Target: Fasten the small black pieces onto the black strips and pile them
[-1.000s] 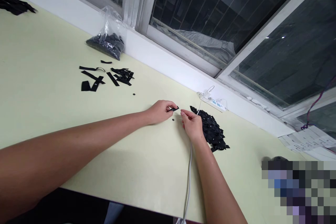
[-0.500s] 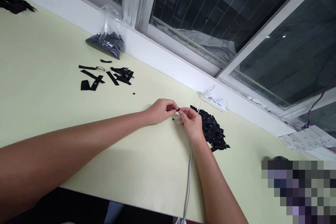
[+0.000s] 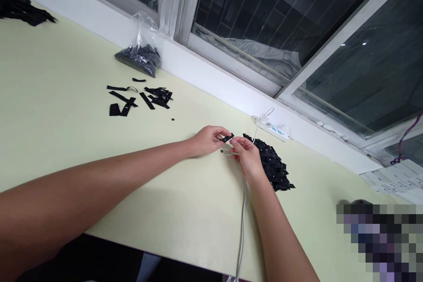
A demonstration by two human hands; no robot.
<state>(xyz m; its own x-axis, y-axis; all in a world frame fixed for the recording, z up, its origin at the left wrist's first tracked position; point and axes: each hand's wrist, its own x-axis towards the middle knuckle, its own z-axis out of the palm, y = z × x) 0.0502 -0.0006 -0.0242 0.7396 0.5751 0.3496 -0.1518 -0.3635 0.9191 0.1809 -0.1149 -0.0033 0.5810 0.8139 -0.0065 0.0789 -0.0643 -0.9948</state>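
Observation:
My left hand (image 3: 209,139) pinches a short black fabric strip (image 3: 227,138) with a small light mark on it. My right hand (image 3: 248,153) is closed, its thumb and forefinger at the strip's right end; whether they still grip it is unclear. Thin pale prongs (image 3: 228,153) stick out leftward under the right fingers, too faint to name. Just below the strip, a small black ring (image 3: 221,151) lies on the table. Behind my right hand spreads a heap of black strips (image 3: 272,165), partly hidden by it.
Loose black strips (image 3: 160,97) lie to the left, near a small black disc (image 3: 172,119) and a clear bag (image 3: 140,55) of dark pieces. A white cable (image 3: 243,220) crosses the table (image 3: 185,211) from a power strip (image 3: 272,129). More black strips (image 3: 24,9) lie far left.
The strip in my left hand has turned so its flat face shows. The right fingertips have shifted to its end, and pale prongs now show below them. The whole view has shifted slightly.

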